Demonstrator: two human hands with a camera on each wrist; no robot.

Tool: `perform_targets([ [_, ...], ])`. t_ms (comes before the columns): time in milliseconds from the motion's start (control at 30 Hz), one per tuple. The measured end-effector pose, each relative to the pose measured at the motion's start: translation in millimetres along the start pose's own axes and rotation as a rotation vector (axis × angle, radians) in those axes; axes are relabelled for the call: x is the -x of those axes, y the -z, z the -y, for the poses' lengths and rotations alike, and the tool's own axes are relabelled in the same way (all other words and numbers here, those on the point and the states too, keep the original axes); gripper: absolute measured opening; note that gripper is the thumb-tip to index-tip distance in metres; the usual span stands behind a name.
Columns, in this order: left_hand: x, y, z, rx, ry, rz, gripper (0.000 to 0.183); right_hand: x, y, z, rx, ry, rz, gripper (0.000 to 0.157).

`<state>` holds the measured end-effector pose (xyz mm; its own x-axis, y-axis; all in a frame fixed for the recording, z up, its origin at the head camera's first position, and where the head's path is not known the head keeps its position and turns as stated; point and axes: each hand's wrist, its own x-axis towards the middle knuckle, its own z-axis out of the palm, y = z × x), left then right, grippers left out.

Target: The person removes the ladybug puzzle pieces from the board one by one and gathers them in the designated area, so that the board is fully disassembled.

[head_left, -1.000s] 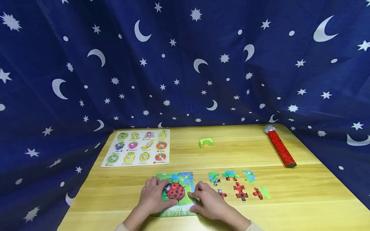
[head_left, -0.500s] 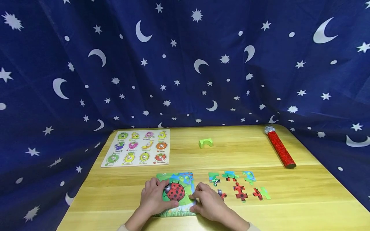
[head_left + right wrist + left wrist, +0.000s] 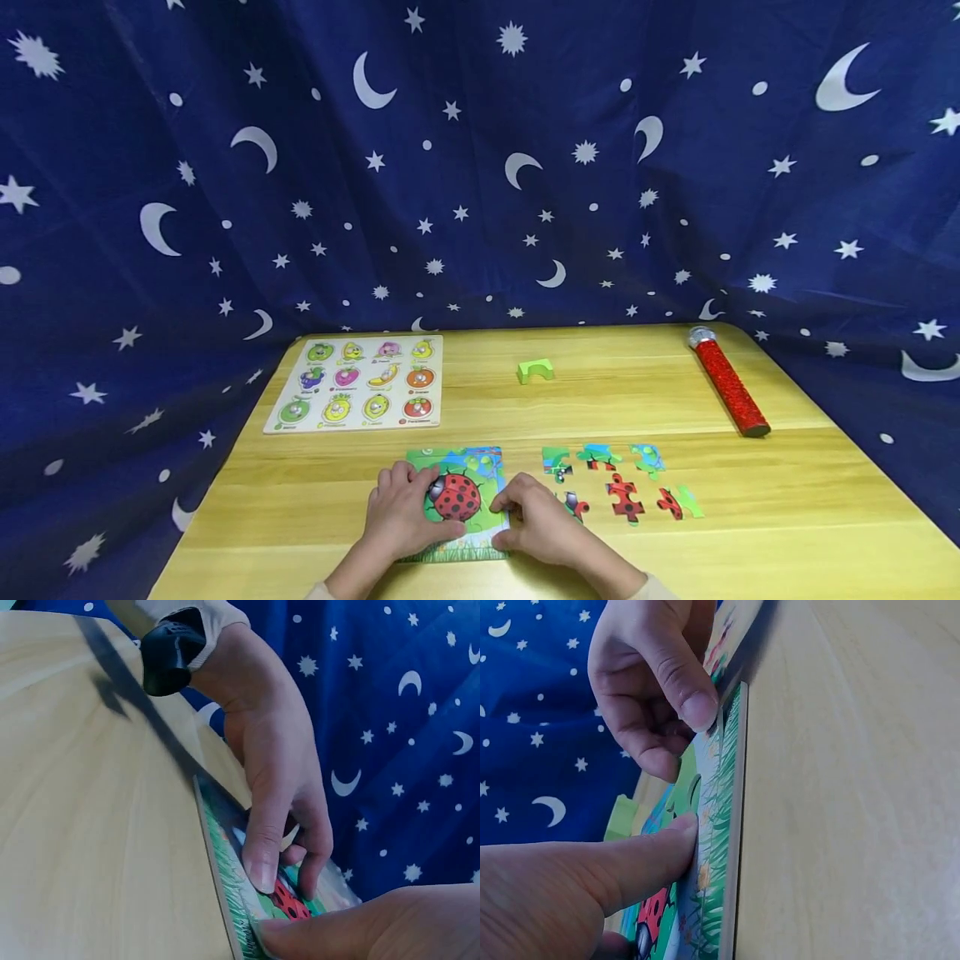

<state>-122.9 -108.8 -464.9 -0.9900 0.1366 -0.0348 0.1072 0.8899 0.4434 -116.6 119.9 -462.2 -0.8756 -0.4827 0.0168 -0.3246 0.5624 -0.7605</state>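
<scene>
A ladybug jigsaw puzzle (image 3: 456,497) on a thin board lies flat near the table's front. Over its left side rests my left hand (image 3: 405,512), with the straight thumb (image 3: 649,859) touching the picture close to the grassy lower strip. My right hand (image 3: 543,525) is at the right edge of the puzzle. Its thumb touches the board's lower right corner area, and its bent index finger touches the picture a little higher, with a gap between the two. The right wrist view shows the left hand's fingertips (image 3: 262,877) on the picture. The other right fingers are partly hidden.
Several loose jigsaw pieces (image 3: 624,498) lie right of my right hand. A fruit peg puzzle (image 3: 360,396) lies at the back left, a green arch block (image 3: 536,371) at the back middle, and a red glittery microphone (image 3: 729,383) at the right. A starry curtain (image 3: 480,167) hangs behind the table.
Both hands stay on the puzzle. My left thumb has slid slightly right, and my right hand has shifted a little, baring more of the nearest loose piece.
</scene>
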Motion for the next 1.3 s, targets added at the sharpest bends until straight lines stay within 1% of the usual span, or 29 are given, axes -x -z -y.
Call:
perform_targets([
  [100, -0.5, -0.1, -0.1, -0.001, -0.002, 0.005, 0.092, -0.2, -0.1, 0.8, -0.028, -0.025, 0.004, 0.034],
  [267, -0.6, -0.1, -0.1, 0.002, -0.005, 0.012, 0.092, 3.4, 0.1, 3.3, 0.005, -0.043, 0.018, 0.043],
  [367, -0.6, -0.3, -0.2, 0.002, -0.008, 0.011, 0.092, 5.5, 0.1, 5.5, 0.030, -0.033, 0.020, 0.045],
  [533, -0.4, -1.2, -0.1, 0.003, -0.012, 0.002, 0.093, 6.2, 0.1, 6.8, 0.072, -0.007, 0.001, 0.042],
  [767, -1.2, -1.7, -0.4, 0.014, -0.016, 0.006, 0.094, 9.9, 7.1, 3.2, -0.009, 0.055, -0.051, 0.040],
  [900, -0.7, -2.6, 0.5, 0.017, -0.015, 0.006, 0.094, 18.4, 13.4, -1.1, 0.000, 0.105, -0.080, 0.037],
  [1067, 0.7, -4.2, 3.1, 0.023, -0.023, 0.007, 0.094, 33.1, 22.2, -12.3, 0.018, 0.185, -0.075, 0.034],
  [1167, 0.6, -4.5, 4.7, 0.023, -0.022, 0.007, 0.094, 43.6, 29.8, -22.0, 0.034, 0.194, -0.078, 0.034],
  [1300, -0.8, -4.0, 6.3, 0.014, -0.027, 0.001, 0.094, 56.7, 43.5, -33.3, 0.034, 0.163, -0.102, 0.035],
])
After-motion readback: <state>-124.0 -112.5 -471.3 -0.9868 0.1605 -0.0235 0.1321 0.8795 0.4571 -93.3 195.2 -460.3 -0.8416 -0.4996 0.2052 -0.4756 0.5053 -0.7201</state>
